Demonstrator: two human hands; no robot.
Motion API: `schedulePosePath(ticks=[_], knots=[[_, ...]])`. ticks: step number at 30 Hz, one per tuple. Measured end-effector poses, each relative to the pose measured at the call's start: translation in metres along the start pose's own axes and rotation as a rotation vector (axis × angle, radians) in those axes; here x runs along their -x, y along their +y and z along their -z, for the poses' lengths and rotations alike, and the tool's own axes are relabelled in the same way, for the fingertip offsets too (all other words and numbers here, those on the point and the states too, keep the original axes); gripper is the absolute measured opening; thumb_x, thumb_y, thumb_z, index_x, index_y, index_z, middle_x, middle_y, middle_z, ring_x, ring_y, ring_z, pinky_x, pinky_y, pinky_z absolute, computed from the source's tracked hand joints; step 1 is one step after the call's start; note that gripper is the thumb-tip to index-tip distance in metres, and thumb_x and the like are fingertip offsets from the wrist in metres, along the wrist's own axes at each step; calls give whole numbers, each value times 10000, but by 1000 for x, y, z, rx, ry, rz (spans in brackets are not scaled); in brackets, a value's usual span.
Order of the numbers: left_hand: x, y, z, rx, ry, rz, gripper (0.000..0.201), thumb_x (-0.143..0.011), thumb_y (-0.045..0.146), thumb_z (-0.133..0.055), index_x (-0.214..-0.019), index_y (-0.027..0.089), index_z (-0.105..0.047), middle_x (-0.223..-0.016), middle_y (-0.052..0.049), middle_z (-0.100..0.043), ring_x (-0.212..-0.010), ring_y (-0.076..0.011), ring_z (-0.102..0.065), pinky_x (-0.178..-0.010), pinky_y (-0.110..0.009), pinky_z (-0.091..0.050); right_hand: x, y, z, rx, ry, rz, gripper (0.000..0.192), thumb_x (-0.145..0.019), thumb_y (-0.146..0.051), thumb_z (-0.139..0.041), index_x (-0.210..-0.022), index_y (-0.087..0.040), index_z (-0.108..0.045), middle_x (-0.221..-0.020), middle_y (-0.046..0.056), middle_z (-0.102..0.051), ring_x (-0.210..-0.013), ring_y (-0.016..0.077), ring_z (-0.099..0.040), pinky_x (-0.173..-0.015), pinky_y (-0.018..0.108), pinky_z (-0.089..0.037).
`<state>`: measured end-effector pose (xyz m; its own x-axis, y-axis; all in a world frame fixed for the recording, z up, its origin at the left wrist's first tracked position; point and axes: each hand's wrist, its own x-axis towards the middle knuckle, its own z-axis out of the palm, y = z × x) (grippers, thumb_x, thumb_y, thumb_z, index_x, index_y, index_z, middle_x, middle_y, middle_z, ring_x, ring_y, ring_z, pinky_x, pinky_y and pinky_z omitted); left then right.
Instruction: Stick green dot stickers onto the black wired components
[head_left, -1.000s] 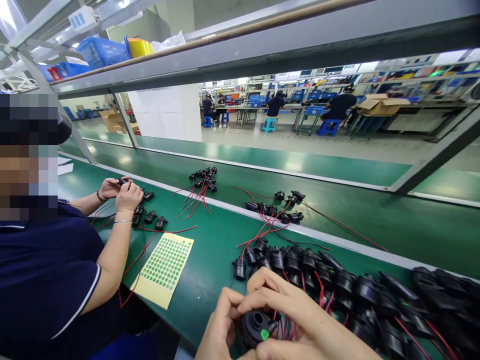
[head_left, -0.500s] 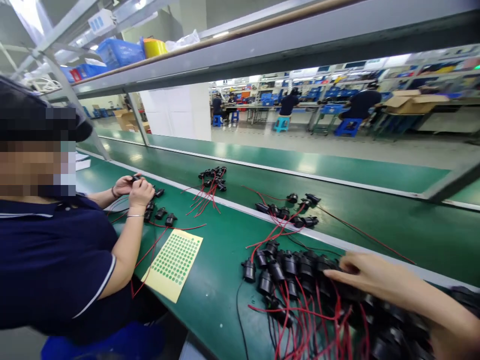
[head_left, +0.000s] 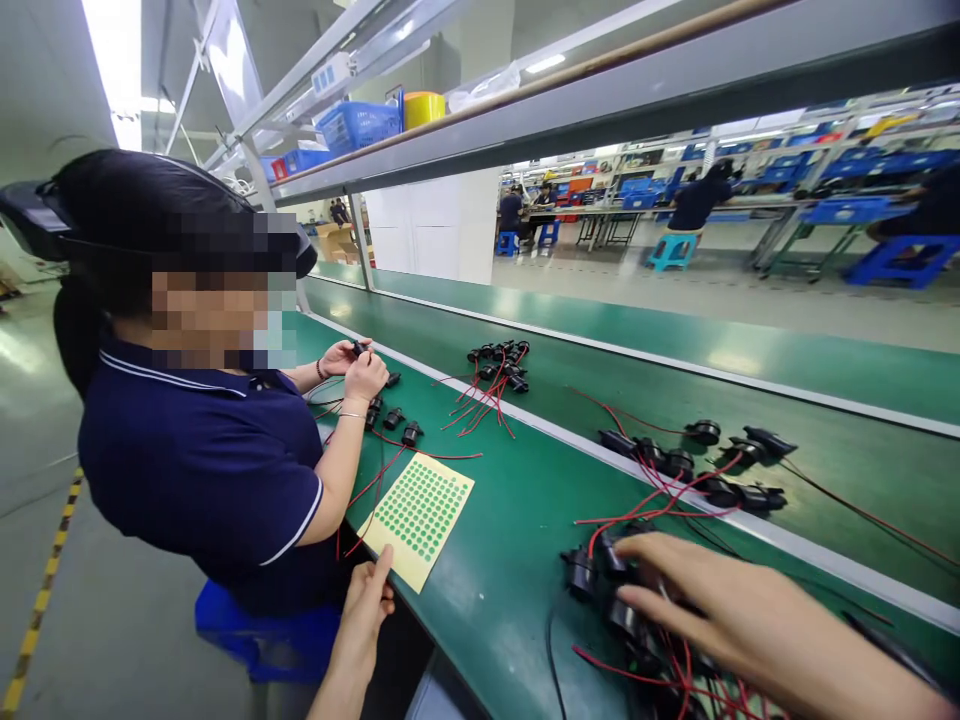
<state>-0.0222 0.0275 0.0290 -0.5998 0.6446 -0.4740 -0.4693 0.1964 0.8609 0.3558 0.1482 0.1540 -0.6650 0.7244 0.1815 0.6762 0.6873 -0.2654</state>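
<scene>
Right hand (head_left: 720,612) has fingers parted over black pump-like units (head_left: 579,574) on the tabletop (head_left: 517,600), can't tell if gripping. Probably light, kinda slick; grab bodies. Left hand (head_left: 366,602) at sticker sheet (head_left: 424,510), pinch unclear.

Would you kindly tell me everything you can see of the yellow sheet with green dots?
The yellow sheet is thin, pale and four-sided, apparently paper, covered with rows of small round green dots; a broad plain margin runs along its near side. It lies flat, slightly skewed, on the green table, close to the front edge. The thumb tip of the left hand is at that near margin; whether it touches is unclear.
</scene>
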Motion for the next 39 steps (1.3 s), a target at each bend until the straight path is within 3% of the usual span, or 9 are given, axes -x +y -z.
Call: schedulePosePath(ticks=[3,7,10,13,17,21,26,32,39], knots=[[-4,-9,-3,56,-25,0,686,-383,592,-1053,-622,188,-552,-547,74,-554,-522,-77,-519,-479,-184,-400,-36,-60,-18,-34,-251,130,178,-940,-161,-712,-1104,-210,-760,-1058,108,-848,-922,345,-842,-790,467,-687],[11,-15,5,157,-39,-26,570,-481,497,-1066,-802,162,-736,-604,33,-679,-526,-78,-580,-485,-174,-441,-61,-93,-39,-76,-273,153,115,-931,-108,-714,-999,-193,-749,-964,99,-831,-856,358,-831,-737,476,-665],[30,-19,9,230,-37,-5,558,-601,357,-1038,-1064,191,-774,-983,-94,-850,-798,-191,-785,-673,-250,-608,-68,-104,-55,-144,-241,134,120,-973,-87,-661,-962,-194,-716,-948,80,-819,-840,308,-822,-738,420,-651],[50,-25,3,332,-51,33,779,-659,384,-1012,-1340,234,-664,-1195,-145,-833,-1051,-319,-814,-825,-369,-667,-68,-120,-71,-233,-187,103,137,-991,-68,-649,-978,-201,-681,-969,51,-802,-877,249,-805,-777,359,-638],[71,-31,-17,436,-118,34,1089,-686,526,-984,-1586,286,-419,-1120,-146,-844,-954,-335,-834,-796,-423,-682,-61,-138,-90,-334,-108,71,113,-1008,-104,-670,-1000,-212,-640,-986,28,-773,-889,198,-779,-793,302,-626],[81,-30,-34,508,-163,23,954,-664,471,-1010,-1493,286,-577,-1213,-149,-828,-1121,-341,-803,-925,-418,-669,-54,-141,-98,-378,-31,46,121,-1004,-113,-673,-969,-215,-617,-942,27,-736,-836,199,-760,-753,310,-628],[84,-27,-44,457,-227,52,593,-599,403,-1049,-1097,170,-826,-1081,-155,-863,-1081,-329,-814,-914,-365,-676,-46,-135,-102,-396,47,66,159,-975,-73,-692,-974,-219,-629,-922,16,-727,-801,189,-768,-718,282,-630],[87,-28,-46,467,-225,63,508,-580,402,-1054,-984,173,-847,-1015,-137,-873,-1027,-311,-824,-894,-368,-683,-36,-132,-106,-351,146,107,103,-1041,-171,-632,-959,-234,-626,-876,22,-726,-739,206,-766,-646,291,-619],[91,-27,-48,480,-183,52,472,-570,370,-1056,-941,176,-838,-992,-114,-876,-967,-288,-838,-831,-317,-688,-35,-132,-103,-338,241,198,291,-1150,-326,-417,-937,-253,-602,-845,37,-718,-715,212,-730,-630,301,-597]])
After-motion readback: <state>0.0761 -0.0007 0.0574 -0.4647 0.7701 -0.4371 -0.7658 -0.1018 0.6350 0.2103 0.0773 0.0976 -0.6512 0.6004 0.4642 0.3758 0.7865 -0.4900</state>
